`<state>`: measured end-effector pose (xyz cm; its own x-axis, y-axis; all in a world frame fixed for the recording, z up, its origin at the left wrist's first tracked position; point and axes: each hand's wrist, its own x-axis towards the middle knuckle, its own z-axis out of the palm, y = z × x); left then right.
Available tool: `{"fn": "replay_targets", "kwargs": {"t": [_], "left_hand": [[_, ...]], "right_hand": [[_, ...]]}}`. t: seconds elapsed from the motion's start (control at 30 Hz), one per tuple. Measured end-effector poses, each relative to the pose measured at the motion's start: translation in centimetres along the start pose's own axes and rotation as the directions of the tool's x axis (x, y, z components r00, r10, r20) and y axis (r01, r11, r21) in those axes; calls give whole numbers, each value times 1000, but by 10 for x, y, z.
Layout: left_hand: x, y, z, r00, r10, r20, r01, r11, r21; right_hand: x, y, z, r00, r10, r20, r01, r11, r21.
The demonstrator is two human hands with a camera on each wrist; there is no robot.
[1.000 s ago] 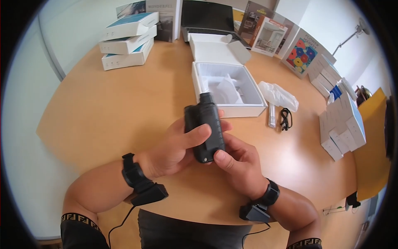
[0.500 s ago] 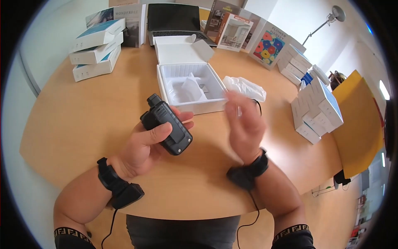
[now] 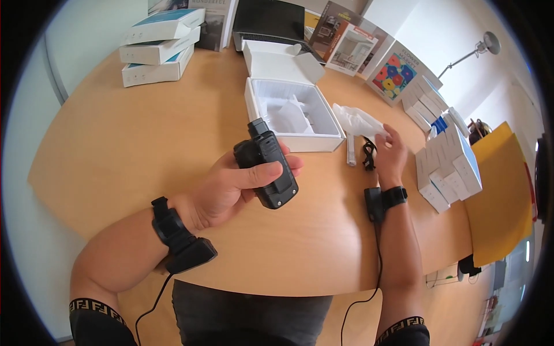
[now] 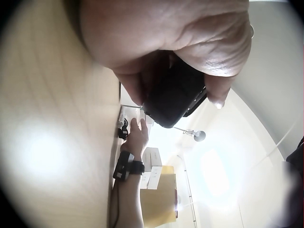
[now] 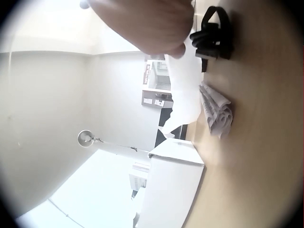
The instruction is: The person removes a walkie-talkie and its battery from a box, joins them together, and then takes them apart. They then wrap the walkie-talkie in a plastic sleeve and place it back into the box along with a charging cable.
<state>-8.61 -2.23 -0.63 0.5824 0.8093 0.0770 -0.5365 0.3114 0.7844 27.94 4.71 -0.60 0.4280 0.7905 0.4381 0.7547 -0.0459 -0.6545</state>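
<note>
My left hand (image 3: 222, 187) grips a black handheld device (image 3: 271, 173) that looks like a two-way radio, raised in front of the open box. The thumb lies across its face, fingers behind; a short knob stands on top and two screws show at the bottom. In the left wrist view the device (image 4: 175, 95) is dark under the palm. Over at the right, my right hand (image 3: 392, 158) reaches with loosely bent fingers to the end of a crumpled white plastic bag (image 3: 358, 120). A coiled black cable (image 3: 369, 154) and folded paper (image 3: 351, 153) lie beside it.
The open white box (image 3: 314, 142) has a moulded tray inside. Behind it are a laptop (image 3: 268, 20) and upright books (image 3: 352, 49). White boxes are stacked at the far left (image 3: 158, 72) and on the right (image 3: 447, 167), near a yellow panel (image 3: 499, 196).
My right hand has let go of the device's lower end and moved right to the plastic bag. The left hand still holds the device. The head view has shifted.
</note>
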Motion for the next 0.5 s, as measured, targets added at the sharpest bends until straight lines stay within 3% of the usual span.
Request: {"fn": "replay_targets", "kwargs": {"t": [0.03, 0.07, 0.1, 0.13, 0.2, 0.23, 0.3, 0.33, 0.37, 0.43, 0.5], "left_hand": [[0, 1, -1, 1000, -6, 9, 6, 1000, 3], [0, 1, -1, 1000, -13, 16, 13, 1000, 5], [0, 2, -1, 1000, -4, 6, 4, 1000, 2], [0, 3, -1, 1000, 7, 25, -7, 1000, -13], [0, 3, -2, 999, 22, 34, -21, 999, -34], [1, 1, -3, 999, 31, 35, -28, 997, -73], [2, 0, -4, 999, 32, 27, -28, 993, -116], [3, 1, -4, 999, 44, 4, -43, 992, -119], [4, 1, -3, 998, 59, -18, -61, 991, -120], [6, 3, -2, 996, 71, -45, -75, 991, -109], [7, 4, -3, 994, 82, -74, -90, 991, -101]], "right_hand": [[5, 5, -1, 1000, -9, 6, 9, 1000, 3], [10, 9, 0, 990, -95, -102, 119, 957, 264], [13, 13, 3, 964, -145, -223, 240, 835, 495], [10, 3, 0, 965, -152, -212, 241, 832, 499], [-5, -34, -23, 963, -178, -201, 257, 395, 882], [-15, -46, -31, 965, -180, -190, 248, 397, 884], [-38, -65, -44, 953, -242, 182, -151, 143, 978], [-47, -72, -49, 925, -236, 298, -257, 192, 947], [-46, -66, -44, 834, -443, 328, -251, 224, 942], [-63, -80, -23, 615, -691, 380, -439, 100, 893], [-78, -86, -11, 461, -737, 495, -474, 267, 839]]}}
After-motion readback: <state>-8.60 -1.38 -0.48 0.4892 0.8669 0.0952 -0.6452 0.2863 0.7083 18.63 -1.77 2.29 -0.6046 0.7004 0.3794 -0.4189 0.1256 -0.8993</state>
